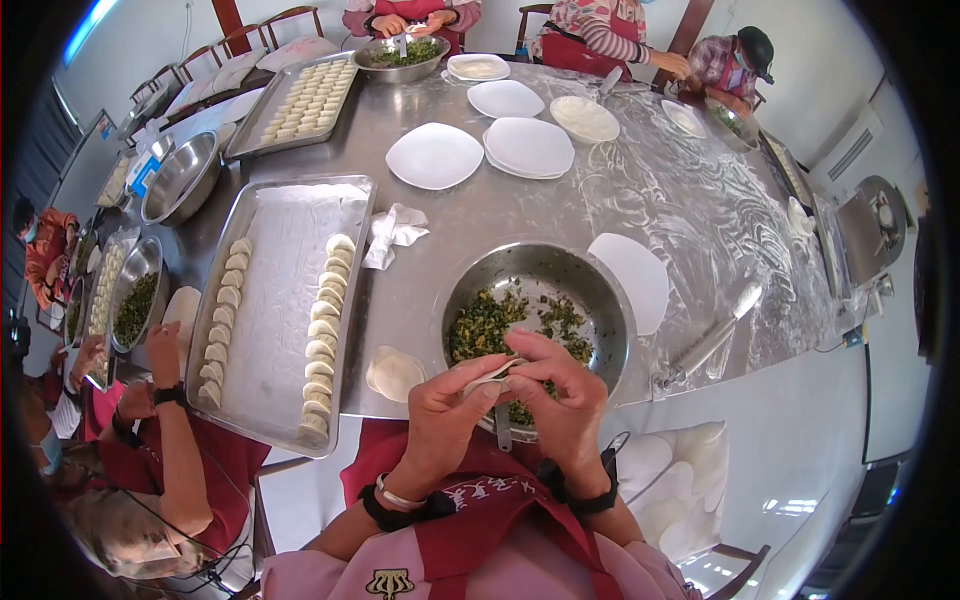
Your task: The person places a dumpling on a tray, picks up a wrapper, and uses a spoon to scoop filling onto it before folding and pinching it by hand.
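Observation:
My left hand (447,410) and my right hand (562,398) meet over the near rim of a steel bowl (622,300). Between them they pinch the edges of a pale dumpling (494,376), partly covered by my fingers. Chopped green and yellow filling (487,322) lies in the bowl. A metal utensil handle (503,428) leans out over the bowl's near rim, below my hands. Just left of my left hand, round dough wrappers (395,374) rest on the table. Farther left, a metal tray (283,290) carries two rows of folded dumplings (323,340).
A crumpled white tissue (396,236) lies beside the tray. White plates (434,156) stand beyond the bowl, and another plate (634,280) touches its right side. A rolling pin (718,328) rests on floured steel at right. A co-worker's arm (180,440) reaches in at left; several people sit around.

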Motion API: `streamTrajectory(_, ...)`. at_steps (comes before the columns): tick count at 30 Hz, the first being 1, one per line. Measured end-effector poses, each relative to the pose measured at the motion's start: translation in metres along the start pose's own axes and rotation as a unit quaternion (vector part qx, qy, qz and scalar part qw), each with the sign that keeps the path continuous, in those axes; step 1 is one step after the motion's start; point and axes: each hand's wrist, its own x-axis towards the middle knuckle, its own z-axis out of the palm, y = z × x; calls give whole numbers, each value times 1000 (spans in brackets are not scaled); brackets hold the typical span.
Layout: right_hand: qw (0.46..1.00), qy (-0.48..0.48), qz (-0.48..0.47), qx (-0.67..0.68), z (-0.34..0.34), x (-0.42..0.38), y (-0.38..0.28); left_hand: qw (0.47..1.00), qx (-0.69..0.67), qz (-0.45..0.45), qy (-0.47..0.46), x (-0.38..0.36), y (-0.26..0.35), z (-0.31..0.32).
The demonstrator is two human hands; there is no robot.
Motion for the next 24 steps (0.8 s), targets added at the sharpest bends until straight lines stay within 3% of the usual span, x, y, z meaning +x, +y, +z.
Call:
streamTrajectory(2,999,-12,31,-6,-3,-2,6,1000,10,-6,8,0,1,1)
streamTrajectory(5,991,44,78,100,8,-1,-1,999,29,-19,24,1,6,3)
streamTrajectory(11,995,24,74,55,8,-12,14,999,10,3,33,4,2,3)
streamTrajectory(20,977,88,112,159,20,-16,10,998,-44,8,51,1,-4,8)
streamTrajectory(24,979,107,102,142,22,-17,8,998,-27,4,50,0,-5,9)
